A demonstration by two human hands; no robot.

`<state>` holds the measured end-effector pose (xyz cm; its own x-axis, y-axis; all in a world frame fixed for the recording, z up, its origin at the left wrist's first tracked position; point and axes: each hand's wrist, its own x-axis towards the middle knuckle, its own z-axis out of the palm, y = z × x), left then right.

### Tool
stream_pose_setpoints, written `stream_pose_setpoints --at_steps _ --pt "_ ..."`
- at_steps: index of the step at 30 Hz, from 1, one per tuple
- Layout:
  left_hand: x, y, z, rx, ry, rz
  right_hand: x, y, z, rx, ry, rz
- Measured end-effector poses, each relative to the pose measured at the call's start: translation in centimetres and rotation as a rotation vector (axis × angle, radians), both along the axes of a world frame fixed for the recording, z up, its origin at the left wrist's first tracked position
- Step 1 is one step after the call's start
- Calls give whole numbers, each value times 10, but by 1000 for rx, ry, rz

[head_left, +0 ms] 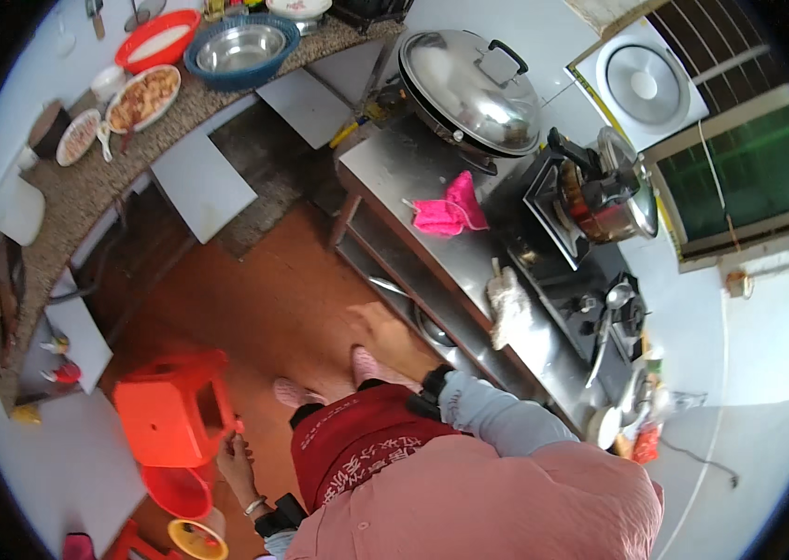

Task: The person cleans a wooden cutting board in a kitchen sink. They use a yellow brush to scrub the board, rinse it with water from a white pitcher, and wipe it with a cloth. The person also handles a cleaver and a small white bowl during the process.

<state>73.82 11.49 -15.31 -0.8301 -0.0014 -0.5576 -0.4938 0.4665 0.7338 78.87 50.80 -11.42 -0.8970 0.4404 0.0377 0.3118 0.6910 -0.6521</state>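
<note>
My left hand (235, 463) hangs low with its fingers curled, beside an orange-red plastic stool (156, 423). A small red piece shows at its fingertips; whether the hand grips it is unclear. Under the stool sits a red plastic bucket (174, 486). My right hand (377, 329), slightly blurred, is stretched out over the brown-red floor beside the stainless steel worktable (450, 269), and nothing shows in it. On that worktable lie a bright pink cloth (447, 210) and a whitish cloth (508, 308).
A large lidded wok (471, 91) and a pot (604, 203) stand by the gas stove (562, 301), where a ladle (604, 329) lies. The granite counter (135, 150) bears a food dish (144, 98) and a blue basin (244, 77). A yellow-rimmed bin (181, 539) stands near the bucket.
</note>
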Motion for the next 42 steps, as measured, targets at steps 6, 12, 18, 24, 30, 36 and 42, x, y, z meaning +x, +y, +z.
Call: stream_pose_setpoints --at_steps 6,12,18,24,30,36,42 --pt "-37 -110 -15 -118 185 -45 -87 -92 38 -76 3 346" --pt "-79 -131 22 -242 263 25 -117 -96 3 -216 111 169" --pt "-74 -135 29 -296 143 55 -141 -92 -14 -200 7 259" --pt "-112 -127 23 -322 147 135 -221 -87 -24 -242 -98 322" --pt "-192 -149 38 -425 298 309 -363 -109 -30 -215 14 622" --pt "-264 -152 98 -438 431 567 -465 -124 -13 -265 -231 717" --pt "-243 -177 117 -426 469 870 -489 -138 -34 -249 -341 914"
